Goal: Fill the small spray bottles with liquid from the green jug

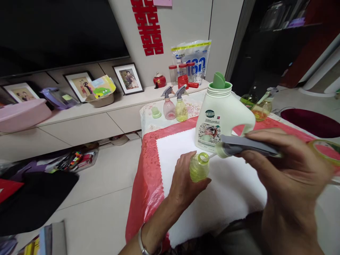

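My left hand (pixel 183 180) is wrapped round a small yellow-green spray bottle (pixel 199 169), its neck uncapped and tilted toward me. In my right hand (pixel 287 166) is a grey trigger spray head (pixel 247 146), held on its side. Its thin tube points toward the bottle's mouth; whether the tip is inside I cannot tell. Just behind them stands a large pale green detergent jug (pixel 212 120) with its handle on the right and a darker green spout insert (pixel 219 80) in its opening.
Pink (pixel 169 108) and yellow spray bottles (pixel 181 109) with grey heads stand behind, beside a green cap (pixel 156 112). Another spray bottle (pixel 262 106) with orange liquid is at right, near a tape roll (pixel 325 150). A white cloth (pixel 175 148) covers the red tablecloth (pixel 148 170).
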A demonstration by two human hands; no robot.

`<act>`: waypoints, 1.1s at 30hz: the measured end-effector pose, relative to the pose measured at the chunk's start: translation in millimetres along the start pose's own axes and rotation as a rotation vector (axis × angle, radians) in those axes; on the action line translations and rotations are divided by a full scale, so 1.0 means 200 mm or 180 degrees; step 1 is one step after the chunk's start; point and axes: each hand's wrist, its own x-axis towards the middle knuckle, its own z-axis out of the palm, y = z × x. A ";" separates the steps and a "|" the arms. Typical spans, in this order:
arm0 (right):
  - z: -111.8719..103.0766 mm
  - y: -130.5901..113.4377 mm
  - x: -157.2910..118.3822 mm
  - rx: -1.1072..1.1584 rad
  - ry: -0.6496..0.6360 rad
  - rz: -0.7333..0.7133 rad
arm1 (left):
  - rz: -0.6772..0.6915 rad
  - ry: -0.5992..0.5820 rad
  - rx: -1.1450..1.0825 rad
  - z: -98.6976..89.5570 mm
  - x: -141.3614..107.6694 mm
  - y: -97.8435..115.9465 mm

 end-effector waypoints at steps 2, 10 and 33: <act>0.05 0.02 0.01 0.0075 -0.0344 -0.0199 | 0.0013 -0.0021 -0.0008 0.00 0.00 0.00; 0.11 0.10 0.02 0.0041 -0.0987 -0.0343 | 0.0002 0.0005 -0.0026 0.02 0.00 -0.01; 0.10 0.09 0.02 -0.0190 -0.1267 -0.0501 | -0.0117 -0.0136 0.0068 0.02 0.01 0.02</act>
